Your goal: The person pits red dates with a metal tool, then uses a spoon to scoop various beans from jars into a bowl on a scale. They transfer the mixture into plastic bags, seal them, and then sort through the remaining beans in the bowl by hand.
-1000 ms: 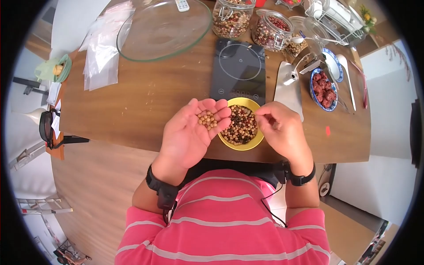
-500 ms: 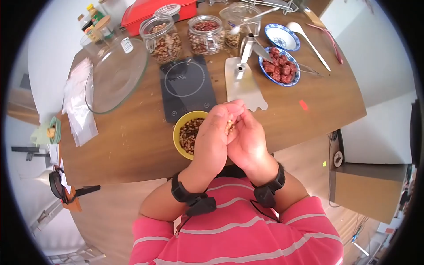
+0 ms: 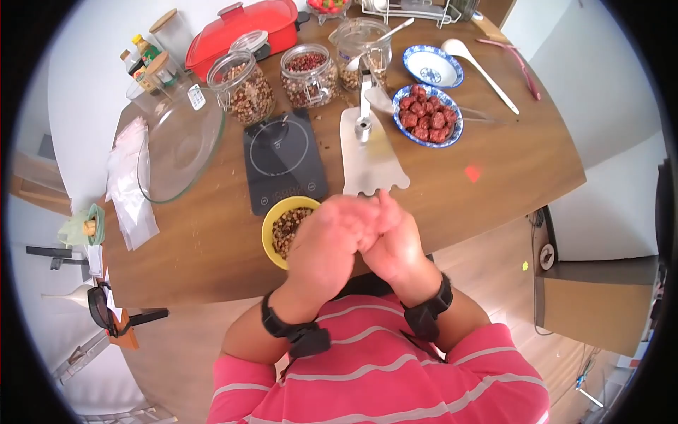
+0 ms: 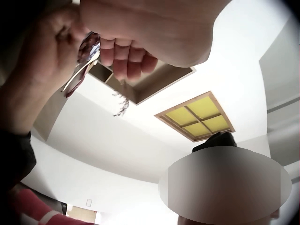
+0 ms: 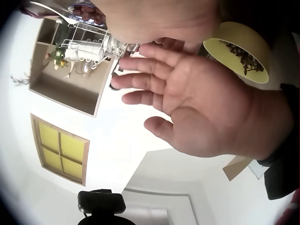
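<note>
In the head view my left hand leans over against my right hand, with the fingers overlapping. The right wrist view shows the left hand with its palm bare and fingers spread. In the left wrist view the right hand is turned inward; its fingers are partly hidden, so I cannot tell what they hold. A yellow bowl of mixed pale round beans and dark ones sits just left of the hands. The left hand covers part of its rim.
Behind the bowl is a black induction hob, with a flat metal stand beside it. Glass jars of beans line the back. A blue-patterned bowl holds dark red wrinkled pieces. A large glass dish and plastic bags lie left.
A second ago the left palm held pale beans beside the bowl, the right hand apart. The hands came together, right of the bowl. The pale beans between them are now out of sight.
</note>
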Demonstrator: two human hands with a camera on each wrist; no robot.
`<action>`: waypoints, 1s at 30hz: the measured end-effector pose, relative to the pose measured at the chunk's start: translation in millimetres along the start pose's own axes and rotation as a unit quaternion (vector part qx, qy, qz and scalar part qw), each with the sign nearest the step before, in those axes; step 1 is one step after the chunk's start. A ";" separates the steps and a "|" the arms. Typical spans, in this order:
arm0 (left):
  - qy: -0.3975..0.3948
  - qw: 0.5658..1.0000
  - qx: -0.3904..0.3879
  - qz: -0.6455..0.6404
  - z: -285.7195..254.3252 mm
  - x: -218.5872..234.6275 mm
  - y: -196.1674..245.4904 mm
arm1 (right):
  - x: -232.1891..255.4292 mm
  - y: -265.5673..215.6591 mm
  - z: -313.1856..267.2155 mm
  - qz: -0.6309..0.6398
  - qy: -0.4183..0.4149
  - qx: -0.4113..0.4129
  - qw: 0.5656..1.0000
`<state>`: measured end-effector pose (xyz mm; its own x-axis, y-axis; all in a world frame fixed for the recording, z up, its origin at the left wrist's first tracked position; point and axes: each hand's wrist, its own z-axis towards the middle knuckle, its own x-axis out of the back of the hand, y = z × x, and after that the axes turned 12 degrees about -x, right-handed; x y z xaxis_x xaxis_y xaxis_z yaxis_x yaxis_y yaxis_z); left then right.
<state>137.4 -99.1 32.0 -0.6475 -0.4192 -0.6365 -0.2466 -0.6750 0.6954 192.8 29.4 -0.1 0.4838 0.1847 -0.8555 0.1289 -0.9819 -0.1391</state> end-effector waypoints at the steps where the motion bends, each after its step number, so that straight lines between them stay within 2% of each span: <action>1: 0.001 1.000 -0.021 0.001 6.5 -10.6 17.1 | -3.8 -10.2 -7.1 -0.033 0.017 -0.036 0.999; 2: -0.001 1.000 -0.028 -0.002 6.5 -7.2 29.8 | -2.8 -21.1 -11.9 -0.040 0.015 -0.033 0.999; 4: 0.095 0.995 -0.037 0.000 -3.2 10.2 57.1 | -4.6 -40.5 -23.2 0.007 -0.065 -0.103 0.993; 5: 0.131 0.990 -0.057 0.020 -9.0 18.0 66.4 | -14.9 -55.7 -30.2 -0.029 -0.035 -0.058 0.997; 6: 0.167 0.982 -0.077 0.041 -16.1 26.0 75.5 | -26.3 -74.8 -36.1 -0.067 -0.043 -0.012 0.997; 7: 0.169 0.981 -0.083 0.039 -26.3 38.9 84.3 | -38.5 -98.9 -39.9 -0.074 -0.038 0.023 0.996; 9: 0.238 0.968 -0.071 0.040 -50.9 69.5 94.5 | -82.9 -140.8 -41.9 -0.179 -0.045 0.121 0.975; 10: 0.242 0.966 -0.079 0.039 -61.3 79.1 96.1 | -104.2 -160.1 -37.8 -0.240 -0.022 0.159 0.957; 12: 0.308 0.950 -0.014 0.052 -81.2 97.4 95.6 | -148.7 -193.7 -15.3 -0.379 -0.012 0.229 0.897; 15: 0.312 0.949 -0.006 0.033 -96.1 114.5 86.4 | -209.1 -233.3 32.5 -0.536 0.059 0.204 0.817; 18: 0.301 0.953 -0.030 0.002 -102.5 124.4 81.3 | -242.9 -252.9 83.9 -0.664 0.113 0.202 0.711; 20: 0.291 0.956 -0.025 0.001 -103.7 125.5 79.8 | -250.8 -260.8 116.5 -0.743 0.191 0.199 0.610; 21: 0.267 0.963 -0.024 -0.003 -107.0 130.3 80.2 | -252.1 -269.4 132.9 -0.776 0.204 0.176 0.571; 24: 0.264 0.964 -0.012 -0.021 -105.1 128.7 84.5 | -250.3 -260.7 150.5 -0.795 0.195 0.170 0.548; 25: 0.269 0.963 -0.014 -0.023 -105.4 130.0 85.2 | -254.5 -262.6 152.0 -0.828 0.188 0.134 0.511; 28: 0.245 0.968 -0.005 -0.046 -104.1 133.7 86.3 | -252.7 -256.3 157.5 -0.838 0.210 0.127 0.487; 30: 0.236 0.971 0.004 -0.042 -103.5 134.6 86.3 | -249.9 -252.4 158.5 -0.834 0.222 0.131 0.488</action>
<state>103.6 -276.7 -28.2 -0.2219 -0.5962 -0.7716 -0.2901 -0.7151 0.6360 -97.9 224.3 169.6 0.0427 0.6708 0.7404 0.5764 0.5888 -0.5667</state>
